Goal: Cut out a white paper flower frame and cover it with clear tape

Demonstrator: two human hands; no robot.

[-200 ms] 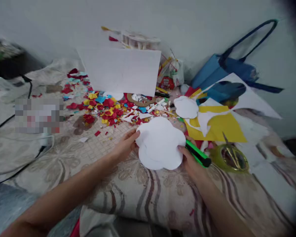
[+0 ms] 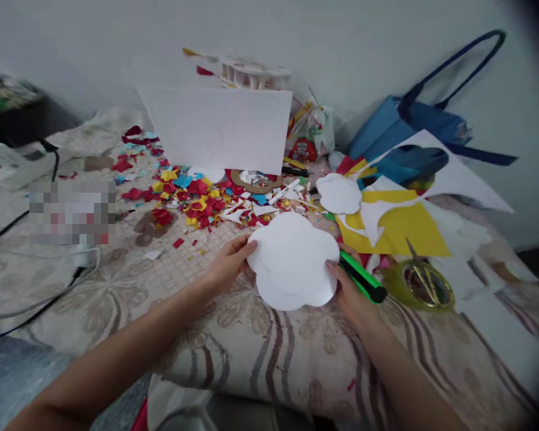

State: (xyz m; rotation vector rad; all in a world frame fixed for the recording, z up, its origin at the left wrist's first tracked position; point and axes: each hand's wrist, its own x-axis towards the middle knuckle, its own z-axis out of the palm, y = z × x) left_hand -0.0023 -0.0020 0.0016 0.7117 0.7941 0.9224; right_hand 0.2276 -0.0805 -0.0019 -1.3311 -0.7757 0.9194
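Between my hands is a white flower-shaped paper cutout (image 2: 295, 261) with rounded lobes, held above the patterned tablecloth (image 2: 233, 359). My left hand (image 2: 232, 256) pinches its left edge, thumb on top and fingers beneath. The right edge is gripped by my right hand (image 2: 347, 284), whose thumb lies on the paper. A green and black utility knife (image 2: 362, 278) sticks out to the right from that same hand; its front end is hidden behind the fingers and paper. A smaller white flower cutout (image 2: 339, 194) lies just beyond, at the upper right.
Red, yellow and blue paper scraps (image 2: 197, 200) cover the middle. A white board (image 2: 220, 129) stands behind them. At right are a yellow sheet (image 2: 404, 230), a tape roll (image 2: 393, 284) with scissors (image 2: 424, 278) on it, and a blue bag (image 2: 386, 129). Cables (image 2: 40, 312) run at left.
The flower cutout has tilted slightly in my hands, its lower edge turning a little to the right. Both hands keep their hold.
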